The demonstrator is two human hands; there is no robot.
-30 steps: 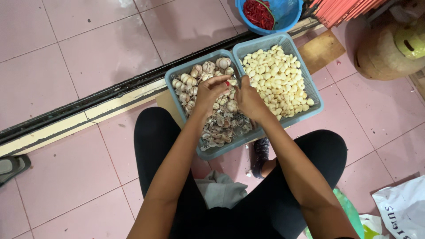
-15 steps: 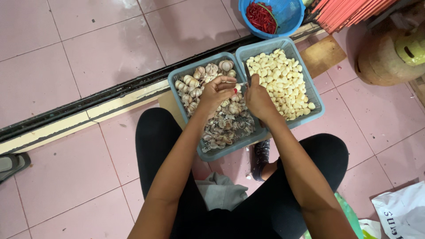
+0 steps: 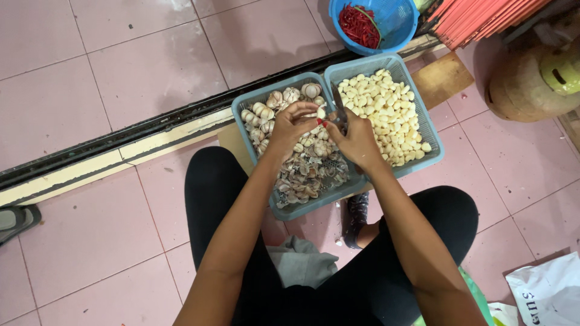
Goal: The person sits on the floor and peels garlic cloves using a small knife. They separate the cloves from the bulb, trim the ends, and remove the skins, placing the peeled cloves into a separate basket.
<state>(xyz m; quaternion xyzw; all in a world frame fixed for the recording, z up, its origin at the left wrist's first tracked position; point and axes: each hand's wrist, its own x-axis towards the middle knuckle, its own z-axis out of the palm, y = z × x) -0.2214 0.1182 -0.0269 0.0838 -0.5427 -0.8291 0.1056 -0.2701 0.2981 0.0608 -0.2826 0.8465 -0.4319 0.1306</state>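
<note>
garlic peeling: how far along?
Done: the right basket holds a full layer of peeled cloves. In hand: the left hand holds a garlic piece over the left basket, and the right hand works on it with a small knife. Left: a cluster of unpeeled garlic at the far end; loose skins cover the near end.

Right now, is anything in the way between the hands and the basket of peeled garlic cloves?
Nothing visible. The right hand and left hand meet beside the peeled-clove basket; only the low basket rims lie between.
</note>
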